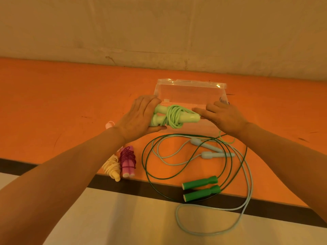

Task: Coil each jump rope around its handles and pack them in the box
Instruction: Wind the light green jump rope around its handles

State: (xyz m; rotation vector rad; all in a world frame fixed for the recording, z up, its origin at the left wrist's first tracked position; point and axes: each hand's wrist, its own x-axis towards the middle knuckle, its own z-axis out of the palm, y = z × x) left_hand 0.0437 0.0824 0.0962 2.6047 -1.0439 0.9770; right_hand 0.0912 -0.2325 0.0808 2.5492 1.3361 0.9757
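While both hands met over the near edge of the clear box (190, 89), the light green jump rope (174, 117) lay between them, its cord wound in a thick bundle around the two pale handles set side by side. The left hand (138, 119) gripped the bundle's left end, fingers curled over the top of the handles and thumb tucked underneath. The right hand (223, 117) had its index finger stretched out, its tip touching the right ends of the handles, while the other fingers were loosely bent and held nothing. The bundle hung over the front part of the box, not yet resting inside it as far as could be told. The box stood open on the orange table (62, 103), its lid raised at the far side near the wall (159, 29).

Nearer the person, two coiled ropes lay side by side by the table's front edge: a pink jump rope (127, 161) wrapped in dark magenta cord and, just to its left, a cream jump rope (112, 167). To the right, two ropes lay uncoiled and tangled over one another: a pale blue jump rope (210, 151) whose cord looped off the table's edge, and a dark green jump rope (200, 188) with its handles lying parallel by the front edge.
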